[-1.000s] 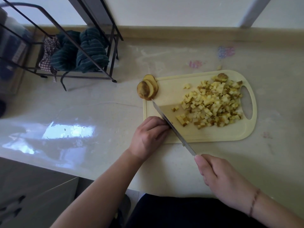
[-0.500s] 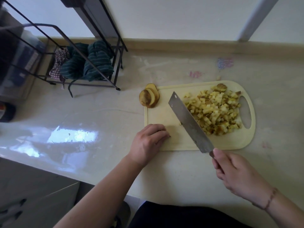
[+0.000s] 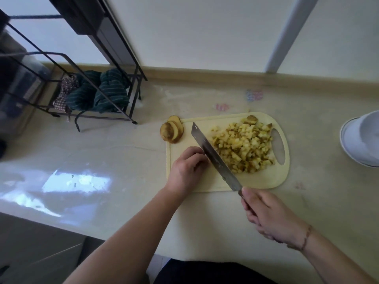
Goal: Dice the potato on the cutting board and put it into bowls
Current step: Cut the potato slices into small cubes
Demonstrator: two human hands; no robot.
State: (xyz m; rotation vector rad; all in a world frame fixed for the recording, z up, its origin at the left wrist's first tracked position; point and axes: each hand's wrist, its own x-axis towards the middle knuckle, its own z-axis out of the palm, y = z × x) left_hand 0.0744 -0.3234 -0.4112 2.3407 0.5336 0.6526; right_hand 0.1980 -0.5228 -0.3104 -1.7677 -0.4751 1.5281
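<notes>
A pale yellow cutting board (image 3: 260, 181) lies on the counter with a heap of diced potato (image 3: 243, 146) on its right half. My right hand (image 3: 266, 216) grips the handle of a cleaver (image 3: 213, 154), whose blade lies slanted against the left side of the heap. My left hand (image 3: 187, 169) rests on the board's left part with its fingers curled, fingertips next to the blade, holding nothing I can see. A few potato end slices (image 3: 171, 132) with skin sit at the board's far left corner. A white bowl (image 3: 362, 138) stands at the right edge of the view.
A black wire rack (image 3: 86, 83) holding dark green striped cloths (image 3: 98, 95) stands at the back left of the counter. The counter's front edge runs below my arms. A wall with a low ledge closes the back.
The cleaver has swept right and pushed the dice into a tighter heap. My left hand moved further onto the board, toward the blade. The view tilted up and the white bowl came into sight.
</notes>
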